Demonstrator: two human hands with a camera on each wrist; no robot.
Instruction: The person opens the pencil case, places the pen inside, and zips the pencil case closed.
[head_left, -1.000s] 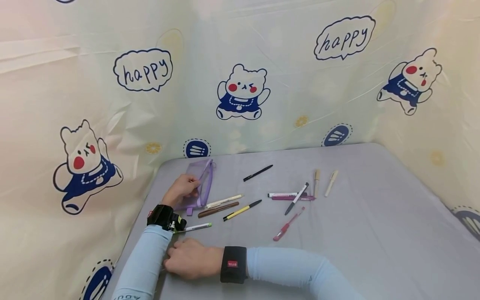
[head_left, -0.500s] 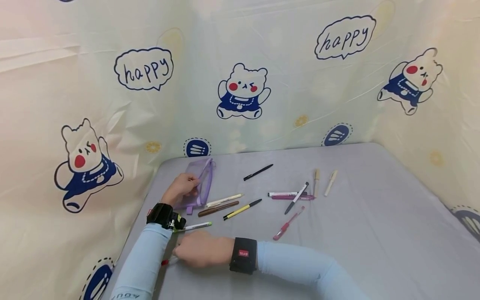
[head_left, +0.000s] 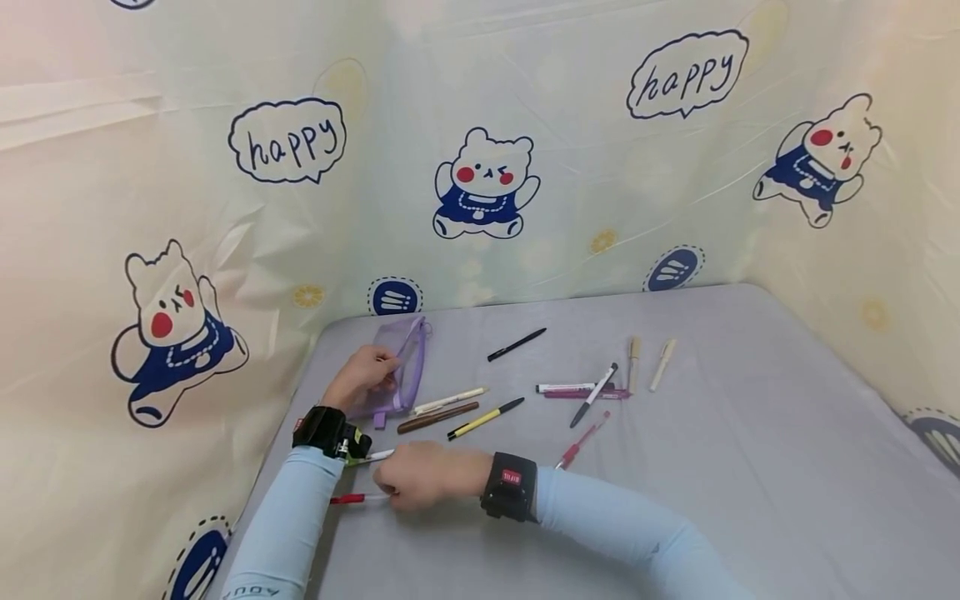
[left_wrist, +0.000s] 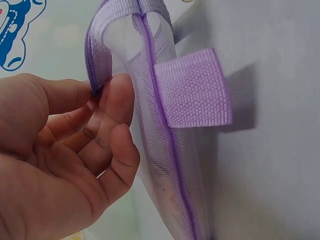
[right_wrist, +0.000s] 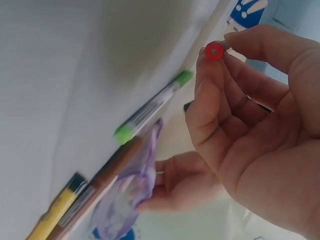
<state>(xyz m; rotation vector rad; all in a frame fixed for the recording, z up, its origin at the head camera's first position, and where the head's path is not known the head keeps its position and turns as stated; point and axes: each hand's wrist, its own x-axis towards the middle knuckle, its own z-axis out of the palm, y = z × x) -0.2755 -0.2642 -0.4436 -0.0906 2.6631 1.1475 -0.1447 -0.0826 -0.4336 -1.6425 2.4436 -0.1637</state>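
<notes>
My left hand [head_left: 363, 375] pinches the zippered edge of a purple mesh pencil case [head_left: 412, 385] at the table's back left. Up close in the left wrist view, thumb and fingers grip the purple edge near a woven tab [left_wrist: 195, 90]. My right hand [head_left: 426, 475] pinches a white marker with a red end [head_left: 347, 498], its red end pointing left toward the left forearm. From the right wrist, the marker is seen end-on, a red disc between thumb and fingertips. Just behind this hand lies a white marker with green ends [right_wrist: 154, 108], partly hidden by the hand in the head view.
A cream pen [head_left: 450, 401], a brown pen [head_left: 437, 417] and a yellow pen [head_left: 483, 420] lie beside the case. Farther right are a black pen [head_left: 517, 344], a pink pen [head_left: 582, 442] and several others, some crossing. A printed curtain [head_left: 555, 183] hangs behind the table.
My right hand has moved right and away from me, bringing the red-ended marker out from beside the left forearm. The left hand and pencil case have stayed put.
</notes>
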